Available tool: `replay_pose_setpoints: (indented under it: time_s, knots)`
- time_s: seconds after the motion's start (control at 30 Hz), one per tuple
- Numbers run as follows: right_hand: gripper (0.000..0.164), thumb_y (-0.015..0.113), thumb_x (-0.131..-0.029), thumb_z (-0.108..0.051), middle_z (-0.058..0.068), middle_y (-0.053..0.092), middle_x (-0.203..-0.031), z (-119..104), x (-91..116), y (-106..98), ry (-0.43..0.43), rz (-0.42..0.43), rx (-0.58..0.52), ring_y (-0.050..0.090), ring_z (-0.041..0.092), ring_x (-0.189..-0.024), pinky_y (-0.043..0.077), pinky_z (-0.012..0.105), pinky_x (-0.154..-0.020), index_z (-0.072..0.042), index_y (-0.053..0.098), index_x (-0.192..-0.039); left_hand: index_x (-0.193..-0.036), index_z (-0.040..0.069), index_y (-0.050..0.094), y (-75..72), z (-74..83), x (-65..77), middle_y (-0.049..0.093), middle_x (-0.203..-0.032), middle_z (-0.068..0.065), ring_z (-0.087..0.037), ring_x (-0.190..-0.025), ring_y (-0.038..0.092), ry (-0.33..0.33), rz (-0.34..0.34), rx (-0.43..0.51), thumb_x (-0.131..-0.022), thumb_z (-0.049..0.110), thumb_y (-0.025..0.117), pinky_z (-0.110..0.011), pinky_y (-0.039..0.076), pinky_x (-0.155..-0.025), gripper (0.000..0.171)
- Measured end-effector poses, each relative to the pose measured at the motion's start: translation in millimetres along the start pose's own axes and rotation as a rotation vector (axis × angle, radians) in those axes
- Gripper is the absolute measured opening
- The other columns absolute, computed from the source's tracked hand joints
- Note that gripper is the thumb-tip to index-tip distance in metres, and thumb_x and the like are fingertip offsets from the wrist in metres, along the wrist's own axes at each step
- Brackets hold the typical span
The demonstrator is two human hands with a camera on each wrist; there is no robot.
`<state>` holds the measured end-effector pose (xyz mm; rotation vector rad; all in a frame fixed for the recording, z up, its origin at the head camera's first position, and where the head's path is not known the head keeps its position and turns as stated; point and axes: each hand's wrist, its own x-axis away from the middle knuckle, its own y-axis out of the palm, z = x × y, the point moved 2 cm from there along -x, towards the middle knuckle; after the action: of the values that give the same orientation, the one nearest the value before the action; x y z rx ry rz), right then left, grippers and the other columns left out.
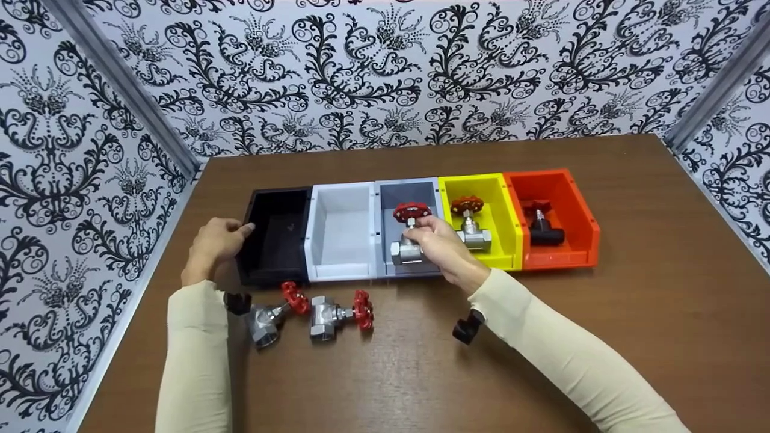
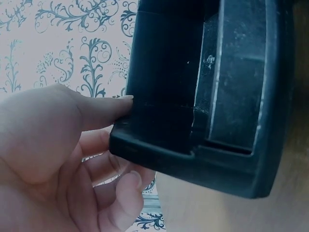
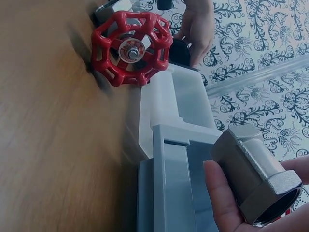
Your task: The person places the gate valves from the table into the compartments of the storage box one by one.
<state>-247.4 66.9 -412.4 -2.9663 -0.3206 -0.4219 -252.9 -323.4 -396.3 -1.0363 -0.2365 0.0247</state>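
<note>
In right hand [image 1: 444,248], pinched by the body between thumb and fingers: silver handwheel valve [image 1: 406,252], wheel uppermost, over front part of gray bin [image 1: 397,193]. Cannot tell whether touching bin floor. At outer left wall of black bin [image 1: 274,225], left hand [image 1: 216,243]: thumb over rim, other fingers curled outside, a light grip on the wall, apparently for steadying.

Progress, by the look of things: two of five valves settled, third at its bin. In place: silver globe valve [image 1: 477,239] upright in yellow bin [image 1: 497,210]; black-bodied valve [image 1: 547,236] in red bin [image 1: 574,228]. Left over: Y-pattern valve [image 1: 263,326] and straight-bodied valve [image 1: 323,317], both lying on desk [image 1: 415,379] before black bin and white bin [image 1: 344,231]. No valve visible in either of those two.

Edges and room: bins side by side in one row, dividing rims close on both sides of held valve. Globe valve just beside right hand, a likely snag on withdrawal. Low front lips, probably easiest entry from near side. Red wheel [image 1: 295,297] of Y-pattern valve close up to black bin's front; tight there, with left wrist camera [image 1: 237,302] near too. Wide bare desk at right and in foreground. Patterned panel [image 1: 373,72] behind, apart from bins.
</note>
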Motion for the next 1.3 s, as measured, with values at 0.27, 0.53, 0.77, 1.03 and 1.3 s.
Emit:
replay_pose_setpoints:
  time_s: [0.27,0.53,0.77,1.03,1.3]
  knots:
    - [0.043,0.059,-0.096,-0.017,0.017,0.057,-0.125,-2.6,-10.4,1.2,-0.013,0.050,0.004,0.052,0.025,-0.108,0.040,0.039,-0.099,0.005,0.047,-0.131,-0.078,0.011,0.053,0.1,2.9,-0.6,0.055,-0.099,-0.021,-0.037,-0.093,0.050,-0.022,-0.001,-0.003,-0.101,0.045,0.050,-0.049,0.041,-0.079,0.041]
    - [0.042,0.059,-0.096,-0.016,0.018,0.055,-0.127,-6.2,-15.5,7.7,-0.010,0.057,-0.042,0.051,0.024,-0.109,0.040,0.036,-0.099,0.006,0.048,-0.131,-0.088,0.007,0.058,1.1,3.0,-0.4,0.056,-0.111,-0.025,-0.042,-0.099,0.051,-0.037,-0.008,-0.016,-0.101,0.047,0.049,-0.056,0.042,-0.084,0.043]
    - [0.046,0.060,-0.098,-0.016,0.018,0.058,-0.126,-7.7,-20.0,10.0,0.021,0.060,-0.053,0.054,0.023,-0.106,0.042,0.036,-0.097,0.004,0.044,-0.136,-0.084,0.008,0.058,1.8,2.3,0.5,0.057,-0.107,-0.024,-0.041,-0.097,0.052,-0.026,0.018,-0.019,-0.101,0.046,0.050,-0.055,0.042,-0.082,0.042]
    - [0.047,0.060,-0.096,-0.013,0.017,0.060,-0.123,-9.3,-24.6,13.3,0.044,0.091,-0.005,0.055,0.024,-0.105,0.043,0.039,-0.100,0.003,0.044,-0.137,-0.072,0.012,0.049,-0.2,2.6,1.0,0.055,-0.091,-0.018,-0.037,-0.090,0.050,-0.022,0.029,-0.027,-0.101,0.046,0.050,-0.048,0.039,-0.076,0.044]
    - [0.042,0.059,-0.095,-0.012,0.016,0.057,-0.125,-9.1,-31.4,16.3,0.044,0.128,0.022,0.052,0.025,-0.106,0.042,0.038,-0.096,0.003,0.048,-0.132,-0.090,0.008,0.061,1.3,2.5,1.0,0.057,-0.113,-0.025,-0.042,-0.099,0.052,-0.030,0.017,-0.025,-0.101,0.047,0.049,-0.057,0.041,-0.084,0.043]
